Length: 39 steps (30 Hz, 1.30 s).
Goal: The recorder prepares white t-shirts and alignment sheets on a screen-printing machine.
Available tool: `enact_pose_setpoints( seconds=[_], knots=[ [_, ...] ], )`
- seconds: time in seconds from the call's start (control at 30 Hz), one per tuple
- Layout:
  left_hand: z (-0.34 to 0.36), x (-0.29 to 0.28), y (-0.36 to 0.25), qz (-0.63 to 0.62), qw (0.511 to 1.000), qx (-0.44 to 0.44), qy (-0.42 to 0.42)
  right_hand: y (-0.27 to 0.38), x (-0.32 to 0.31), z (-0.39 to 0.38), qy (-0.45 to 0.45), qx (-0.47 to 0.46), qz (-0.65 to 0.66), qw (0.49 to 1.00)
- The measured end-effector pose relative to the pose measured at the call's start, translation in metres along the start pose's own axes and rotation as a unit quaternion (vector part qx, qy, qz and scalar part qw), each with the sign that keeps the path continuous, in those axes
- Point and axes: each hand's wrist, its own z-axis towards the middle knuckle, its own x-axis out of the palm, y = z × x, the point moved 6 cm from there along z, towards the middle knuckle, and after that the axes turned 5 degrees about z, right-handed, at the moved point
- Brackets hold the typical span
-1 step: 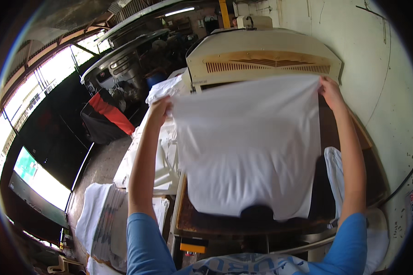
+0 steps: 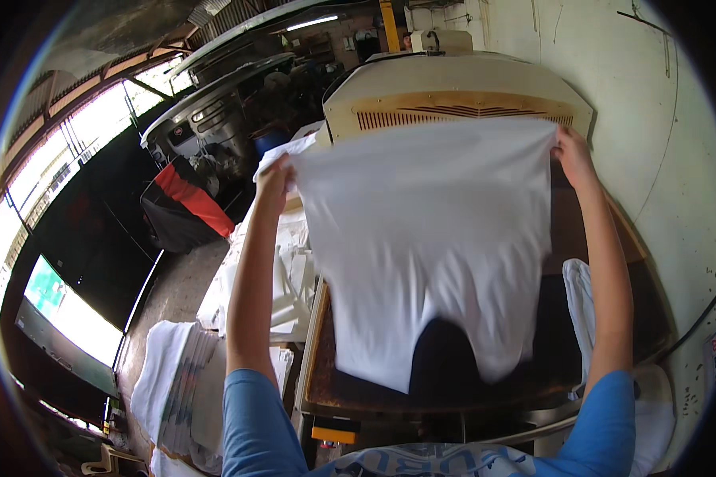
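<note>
I hold a white T-shirt (image 2: 429,238) spread wide in the air, one upper corner pinched in each hand. My left hand (image 2: 274,179) grips its left edge and my right hand (image 2: 573,155) grips its right edge. The shirt hangs down over a dark, rust-edged flat press board (image 2: 317,381) in front of me. Behind the shirt stands a beige machine housing (image 2: 453,95) with a vent grille. Both forearms reach up from blue sleeves.
Stacks of folded white garments (image 2: 175,381) lie low on the left, with more white cloth on a side table (image 2: 286,262). Another white cloth (image 2: 581,294) rests right of the board. A white wall (image 2: 660,119) runs close on the right. A red and black bundle (image 2: 191,203) sits far left.
</note>
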Motion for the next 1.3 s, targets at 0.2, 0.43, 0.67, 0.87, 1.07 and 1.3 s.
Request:
enact_pose_setpoints(
  seconds=[0.2,0.43,0.67,0.87,1.07,1.3],
  knots=[
    [-0.002,0.034,-0.072,-0.166,0.962,0.210,0.059,0.029,0.013,0.007,0.018,-0.080,0.115,0.990],
    [-0.004,0.029,0.077,-0.066,0.995,0.013,0.068,-0.088,-0.035,-0.011,-0.047,-0.028,-0.048,0.997],
    [-0.054,0.044,0.245,-0.045,0.986,-0.147,0.060,-0.217,-0.088,-0.077,-0.109,0.067,-0.198,0.972],
    [-0.108,0.028,0.290,-0.026,0.975,-0.208,0.070,-0.262,-0.116,-0.135,-0.140,0.127,-0.290,0.938],
    [-0.161,-0.003,0.288,0.265,0.947,-0.121,0.138,-0.244,-0.105,-0.193,-0.032,0.211,-0.433,0.876],
    [-0.217,-0.016,0.230,0.365,0.931,-0.019,0.016,-0.213,-0.131,-0.235,-0.095,0.140,-0.427,0.888]
  ],
)
